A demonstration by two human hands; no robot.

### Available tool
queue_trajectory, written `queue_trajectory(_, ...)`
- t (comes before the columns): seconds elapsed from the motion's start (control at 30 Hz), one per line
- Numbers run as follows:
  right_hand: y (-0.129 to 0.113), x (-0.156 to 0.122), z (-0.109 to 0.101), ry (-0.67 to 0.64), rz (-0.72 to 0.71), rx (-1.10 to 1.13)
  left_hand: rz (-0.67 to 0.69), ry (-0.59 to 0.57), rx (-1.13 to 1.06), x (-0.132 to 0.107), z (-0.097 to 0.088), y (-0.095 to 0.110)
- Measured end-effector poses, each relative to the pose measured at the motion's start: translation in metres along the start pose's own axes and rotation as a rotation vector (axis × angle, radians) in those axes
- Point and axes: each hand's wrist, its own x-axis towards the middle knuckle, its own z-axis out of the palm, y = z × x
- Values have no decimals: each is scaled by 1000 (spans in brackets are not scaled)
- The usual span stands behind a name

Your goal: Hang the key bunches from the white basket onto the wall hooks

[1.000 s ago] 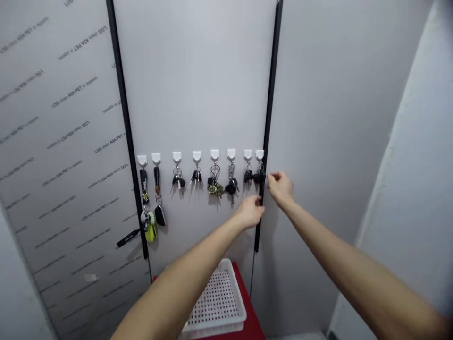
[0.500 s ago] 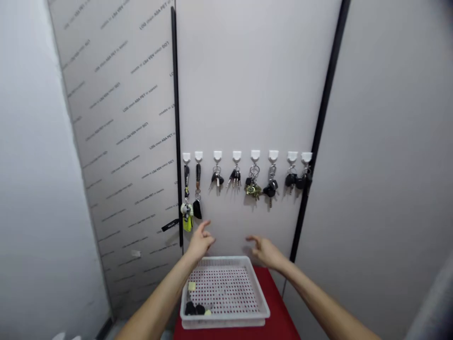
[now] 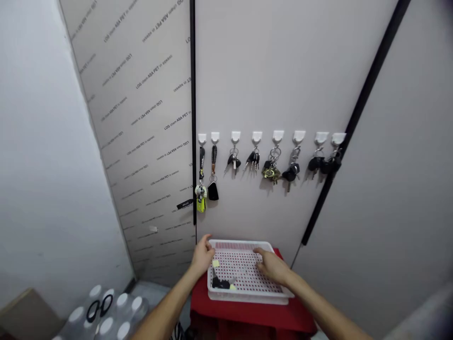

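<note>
Lowered since the earlier frame, the left hand (image 3: 203,257) is held loosely uncurled at the left side and the right hand (image 3: 273,267) half-curled over the right side of the white, rectangular, perforated plastic basket (image 3: 249,297), set seemingly lengthwise between them, any contact being unclear.

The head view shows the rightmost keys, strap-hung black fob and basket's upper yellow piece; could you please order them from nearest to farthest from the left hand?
1. Upper yellow piece: in the basket, just right of the left hand.
2. Strap-hung black fob: above the hand.
3. Rightmost keys: up and far right.
</note>
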Motion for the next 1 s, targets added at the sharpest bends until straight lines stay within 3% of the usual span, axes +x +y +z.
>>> queue_trajectory(0.13,15,-3,-5,3,4,86,-5,-70,91,5,15,8)
queue_trajectory(0.23,2,0,-30,3,-49,270,19,-98,24,20,9,40)
queue_trajectory(0.33,-31,-2,-84,96,-156,597,152,-172,-269,30,-17,108)
queue_trajectory(0.43,-70,-17,-150,430,-426,918,415,-327,-536,24,-46,189)
queue_trajectory(0.5,-91,-28,-184,598,-574,1018,523,-305,-582,15,-60,231)
queue_trajectory(0.57,-103,-35,-201,671,-651,1050,576,-252,-574,6,-66,256)
queue_trajectory(0.7,-108,-36,-203,650,-712,1063,611,-247,-555,-2,-58,268)
queue_trajectory(0.9,-100,-26,-202,657,-676,1012,602,-327,-525,10,-50,256)
queue_trajectory(0.97,-95,-15,-202,724,-563,941,589,-261,-419,22,-56,242)
queue_trajectory(1.0,-92,-8,-202,780,-486,892,567,-160,-345,29,-60,233)
